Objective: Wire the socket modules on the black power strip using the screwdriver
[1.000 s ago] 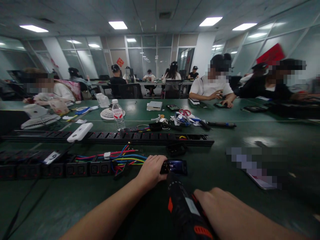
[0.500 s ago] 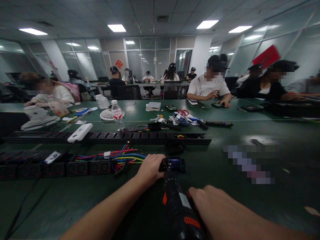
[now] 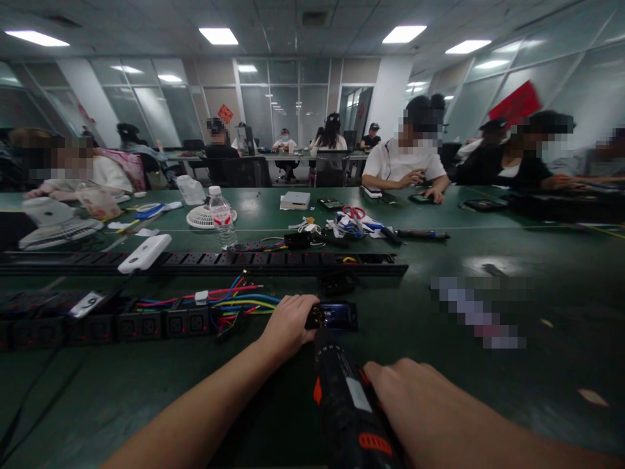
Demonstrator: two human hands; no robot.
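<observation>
My left hand [image 3: 291, 319] is closed round the left end of a small dark module with a shiny blue-violet face [image 3: 342, 315]. My right hand [image 3: 407, 394] grips a black cordless drill with orange accents [image 3: 346, 391]; its handle is mostly hidden. The drill's nose points away from me, close to the module's near side. Its bit is hidden, so I cannot tell whether it touches. Red, blue and yellow-green wires [image 3: 254, 300] run from my left hand to a black power distribution strip [image 3: 146, 326] lying at the left.
Behind lies a second long socket strip [image 3: 273, 262], with a white oblong device [image 3: 145, 253] across it. A water bottle [image 3: 222, 225], a small fan [image 3: 200, 217], red-handled scissors [image 3: 353, 212] and a pen-like tool [image 3: 422, 234] are farther back. Co-workers sit across the green table.
The view has shifted slightly, so the scene sits a little farther left and higher. Both hands keep their holds, and the drill stays against the same area of the module.
</observation>
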